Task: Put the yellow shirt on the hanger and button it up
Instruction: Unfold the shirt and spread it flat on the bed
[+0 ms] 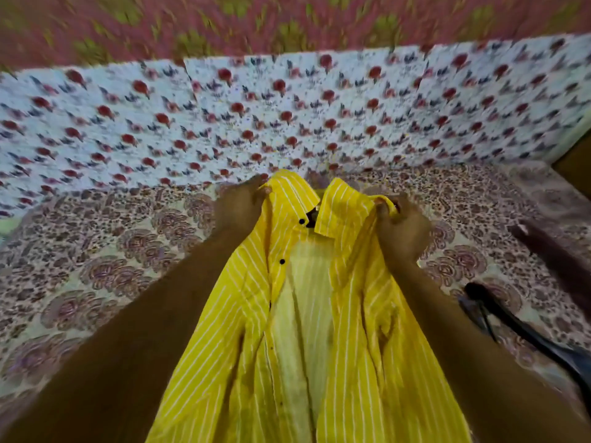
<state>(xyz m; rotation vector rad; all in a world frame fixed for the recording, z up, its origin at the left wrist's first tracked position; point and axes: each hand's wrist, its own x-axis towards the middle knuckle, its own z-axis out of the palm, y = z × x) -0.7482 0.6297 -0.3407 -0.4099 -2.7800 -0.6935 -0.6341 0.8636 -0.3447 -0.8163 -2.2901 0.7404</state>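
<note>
The yellow shirt [361, 314] with thin white stripes and black buttons hangs open in front of me over the bed, its paler inside showing down the middle. My left hand [240, 206] pinches the shirt's left shoulder near the collar. My right hand [399, 231] grips the right shoulder. A small dark piece [311, 217] shows at the collar gap; whether it is the hanger I cannot tell. A black, hanger-like object [524, 327] lies on the bed to the right, blurred.
A bed with a brown floral sheet [112, 266] lies under the shirt. A white cloth with red flowers [287, 116] covers the far part. A dark blurred shape [550, 251] sits at the right edge.
</note>
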